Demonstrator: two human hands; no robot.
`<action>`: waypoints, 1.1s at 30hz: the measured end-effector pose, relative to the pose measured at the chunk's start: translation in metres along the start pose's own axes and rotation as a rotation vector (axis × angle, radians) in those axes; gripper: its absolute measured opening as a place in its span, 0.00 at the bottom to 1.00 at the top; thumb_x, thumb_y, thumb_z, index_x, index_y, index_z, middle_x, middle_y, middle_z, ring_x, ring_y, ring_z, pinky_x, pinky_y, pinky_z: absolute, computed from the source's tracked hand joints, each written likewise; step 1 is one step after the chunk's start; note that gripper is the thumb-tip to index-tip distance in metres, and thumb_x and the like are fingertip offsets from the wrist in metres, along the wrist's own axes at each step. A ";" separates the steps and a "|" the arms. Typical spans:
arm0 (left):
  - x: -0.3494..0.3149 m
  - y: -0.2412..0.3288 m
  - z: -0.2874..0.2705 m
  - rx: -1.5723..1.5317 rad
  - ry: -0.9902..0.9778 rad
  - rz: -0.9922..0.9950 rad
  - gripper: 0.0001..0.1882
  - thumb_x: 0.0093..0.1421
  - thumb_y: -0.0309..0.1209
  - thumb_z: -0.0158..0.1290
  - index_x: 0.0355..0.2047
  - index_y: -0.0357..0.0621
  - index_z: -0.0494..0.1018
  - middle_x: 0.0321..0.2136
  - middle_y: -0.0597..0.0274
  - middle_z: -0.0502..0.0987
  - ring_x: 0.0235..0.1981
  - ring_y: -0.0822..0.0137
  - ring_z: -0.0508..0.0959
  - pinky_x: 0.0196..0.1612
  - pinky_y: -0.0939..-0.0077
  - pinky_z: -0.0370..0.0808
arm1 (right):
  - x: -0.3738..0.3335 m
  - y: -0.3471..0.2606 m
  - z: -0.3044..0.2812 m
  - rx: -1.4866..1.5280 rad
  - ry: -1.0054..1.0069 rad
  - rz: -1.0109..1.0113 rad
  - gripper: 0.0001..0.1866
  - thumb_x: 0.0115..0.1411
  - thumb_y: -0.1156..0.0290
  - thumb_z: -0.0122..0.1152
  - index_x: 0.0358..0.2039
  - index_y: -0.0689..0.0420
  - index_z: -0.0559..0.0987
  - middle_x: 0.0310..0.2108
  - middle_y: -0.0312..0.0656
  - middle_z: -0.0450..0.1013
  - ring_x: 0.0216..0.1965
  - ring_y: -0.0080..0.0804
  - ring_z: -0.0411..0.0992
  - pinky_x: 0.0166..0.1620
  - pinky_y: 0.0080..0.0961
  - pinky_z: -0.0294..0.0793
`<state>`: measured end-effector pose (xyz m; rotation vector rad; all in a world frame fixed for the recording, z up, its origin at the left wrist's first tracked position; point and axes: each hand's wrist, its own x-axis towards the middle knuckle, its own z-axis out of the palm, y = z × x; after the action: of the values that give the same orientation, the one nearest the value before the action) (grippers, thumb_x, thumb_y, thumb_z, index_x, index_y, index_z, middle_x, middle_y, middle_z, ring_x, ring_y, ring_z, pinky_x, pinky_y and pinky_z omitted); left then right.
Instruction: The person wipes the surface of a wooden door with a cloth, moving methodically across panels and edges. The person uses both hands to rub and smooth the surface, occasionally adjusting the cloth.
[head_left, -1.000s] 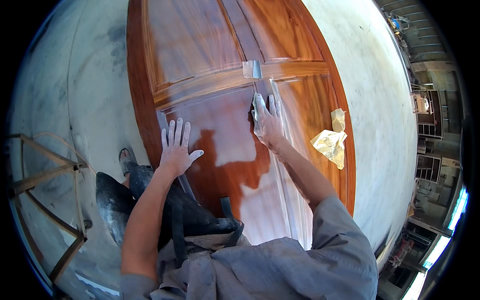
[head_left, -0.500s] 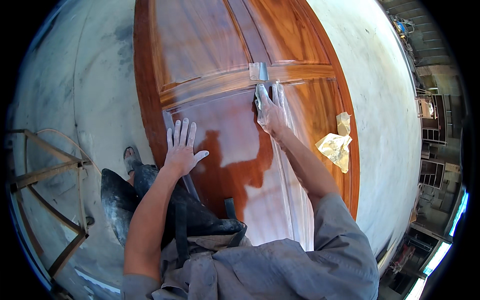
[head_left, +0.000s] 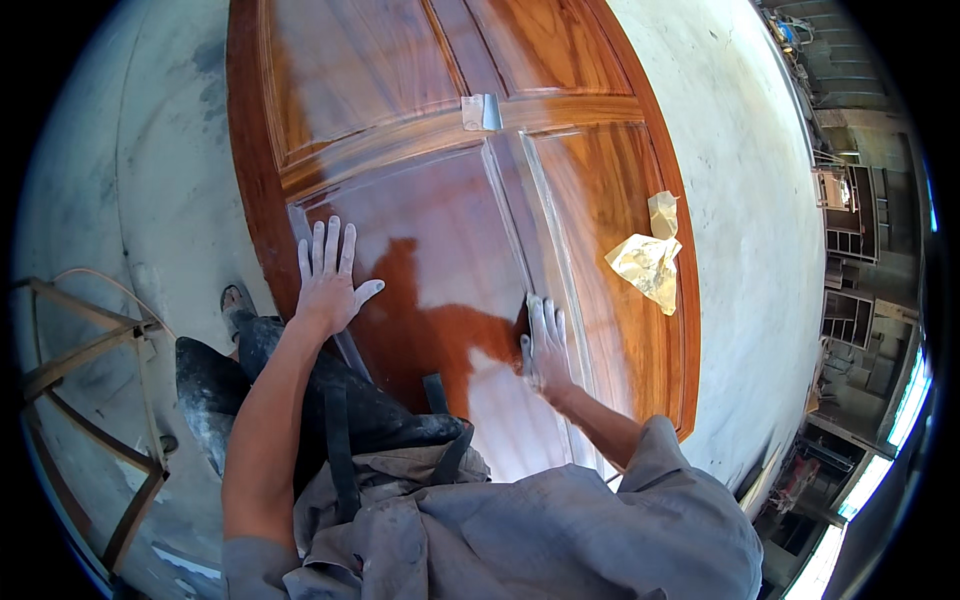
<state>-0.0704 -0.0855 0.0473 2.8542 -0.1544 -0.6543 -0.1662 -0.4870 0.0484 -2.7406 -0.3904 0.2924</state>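
Observation:
A large brown wooden panelled door lies flat in front of me, its varnished surface hazed with white dust over wide areas. My left hand rests flat on the lower left panel, fingers spread and tips powdered white. Along the raised moulding beside the middle rail, my right hand presses down with its fingers together. Under those fingers a small piece of sandpaper shows only at its edge; the rest is hidden. A folded grey sheet sits on the cross rail beyond both hands.
Crumpled yellowish paper lies on the door's right side. To the left stands a metal-framed stand on the pale concrete floor, near a sandalled foot. Shelving frames line the far right.
My right hand has slid down the moulding toward me, away from the cross rail. My left hand stays flat on the panel. The whole view has shifted slightly.

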 end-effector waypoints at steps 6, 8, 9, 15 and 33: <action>0.009 0.003 0.008 0.033 0.036 0.013 0.52 0.70 0.63 0.47 0.80 0.44 0.38 0.80 0.46 0.35 0.80 0.44 0.33 0.77 0.38 0.32 | 0.105 -0.021 -0.008 0.024 0.146 -0.012 0.33 0.72 0.71 0.47 0.74 0.68 0.56 0.72 0.66 0.56 0.74 0.66 0.51 0.77 0.56 0.46; 0.008 -0.007 0.016 0.042 0.064 0.032 0.55 0.70 0.63 0.47 0.80 0.44 0.33 0.80 0.45 0.32 0.80 0.42 0.31 0.77 0.37 0.33 | 0.145 -0.033 -0.008 0.014 0.208 -0.038 0.32 0.71 0.71 0.49 0.72 0.68 0.57 0.70 0.67 0.59 0.72 0.67 0.55 0.76 0.53 0.50; 0.006 -0.008 0.014 0.046 0.046 0.017 0.55 0.70 0.63 0.47 0.80 0.44 0.33 0.80 0.45 0.31 0.80 0.42 0.31 0.77 0.37 0.33 | 0.130 -0.032 -0.008 0.065 0.152 -0.050 0.32 0.71 0.71 0.49 0.73 0.67 0.57 0.71 0.67 0.58 0.73 0.66 0.55 0.77 0.53 0.49; 0.009 0.002 -0.001 0.036 -0.009 -0.018 0.54 0.70 0.64 0.46 0.80 0.45 0.36 0.80 0.47 0.33 0.80 0.44 0.31 0.77 0.39 0.30 | -0.014 0.002 -0.031 0.110 -0.111 -0.039 0.37 0.69 0.74 0.54 0.75 0.65 0.55 0.73 0.60 0.58 0.75 0.60 0.54 0.77 0.53 0.50; 0.006 -0.004 0.009 -0.034 0.007 0.012 0.56 0.69 0.63 0.49 0.79 0.43 0.34 0.80 0.43 0.31 0.80 0.42 0.30 0.77 0.38 0.31 | 0.256 -0.013 -0.028 -0.011 0.100 -0.239 0.34 0.68 0.71 0.49 0.74 0.63 0.59 0.70 0.60 0.63 0.72 0.64 0.58 0.76 0.51 0.52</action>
<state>-0.0683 -0.0844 0.0360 2.8201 -0.1576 -0.6380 0.0791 -0.4063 0.0401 -2.6701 -0.6850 0.0913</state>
